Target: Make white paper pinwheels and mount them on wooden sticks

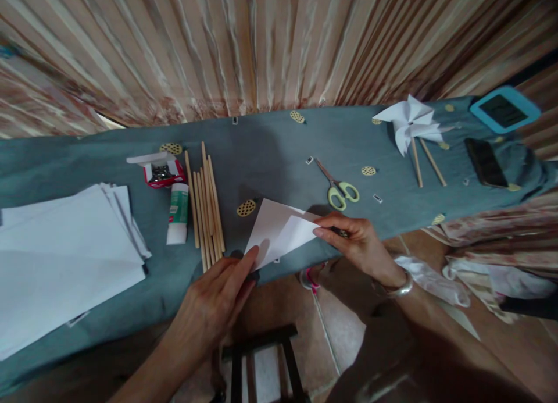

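From my remote feed, I see the white paper [274, 224] at the centre of the frame, over the near edge of the table. It is folded into a rough triangle; its long edge slants from lower left up to the right, and its peak points to the top of the frame, leaning slightly left. A brighter, smooth triangular layer lies along that long edge.

My view shows the left hand [215, 292] closed on the lower-left corner, one digit flat on top; what its underside does I cannot tell. The right hand [360, 243] pinches the right-hand corner, thumb and forefinger together, a shiny metal bracelet [405, 285] round the wrist.

Just above the right hand I make out scissors [337, 189], green-handled, blades aimed up and left. Left of centre, slim round wooden sticks [208, 208] lie roughly upright in the frame, beside a white-and-green glue stick [178, 214] and an open red box [163, 175] of small metallic pieces. Flat sheets [65, 257] overlap at far left. At upper right I see pointed-bladed paper pinwheels [410, 124] on sticks. The teal tablecloth [279, 159] bears yellow spotted prints; pleated curtains [261, 48] hang behind.
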Demonstrator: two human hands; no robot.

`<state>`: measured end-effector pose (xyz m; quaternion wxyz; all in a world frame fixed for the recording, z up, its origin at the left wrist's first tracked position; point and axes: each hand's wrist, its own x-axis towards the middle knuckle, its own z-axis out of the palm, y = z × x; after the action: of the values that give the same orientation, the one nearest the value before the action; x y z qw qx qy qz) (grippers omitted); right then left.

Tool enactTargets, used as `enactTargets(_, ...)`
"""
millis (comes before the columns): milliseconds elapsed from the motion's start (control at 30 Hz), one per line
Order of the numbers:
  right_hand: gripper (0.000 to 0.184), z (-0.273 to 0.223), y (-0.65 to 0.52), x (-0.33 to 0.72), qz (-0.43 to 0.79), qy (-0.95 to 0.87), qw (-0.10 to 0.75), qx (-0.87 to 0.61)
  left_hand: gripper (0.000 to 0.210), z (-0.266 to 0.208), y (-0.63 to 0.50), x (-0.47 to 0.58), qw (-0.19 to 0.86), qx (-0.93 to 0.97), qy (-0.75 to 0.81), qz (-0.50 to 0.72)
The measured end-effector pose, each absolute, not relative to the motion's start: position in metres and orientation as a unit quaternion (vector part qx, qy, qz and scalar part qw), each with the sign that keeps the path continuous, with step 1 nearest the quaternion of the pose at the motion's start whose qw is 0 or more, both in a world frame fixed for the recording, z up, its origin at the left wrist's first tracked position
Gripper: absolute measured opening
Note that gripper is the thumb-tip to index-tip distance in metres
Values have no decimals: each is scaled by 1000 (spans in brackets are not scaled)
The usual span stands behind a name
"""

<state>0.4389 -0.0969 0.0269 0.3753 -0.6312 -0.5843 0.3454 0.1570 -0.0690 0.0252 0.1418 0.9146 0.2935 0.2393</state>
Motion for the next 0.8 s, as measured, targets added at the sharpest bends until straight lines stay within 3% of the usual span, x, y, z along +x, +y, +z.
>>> enactTargets(267, 17, 13, -78, 426, 308, -586, 354, -661, 50, 28, -69, 163, 130, 909, 318, 236)
enactTargets(500, 18, 13, -73, 417, 266, -586, 327, -692, 45, 21, -92, 198, 106, 946, 245, 187)
enactTargets(800, 20, 11, -68, 409, 220, -589, 336, -702, 59, -2, -92, 202, 125, 941, 275, 154)
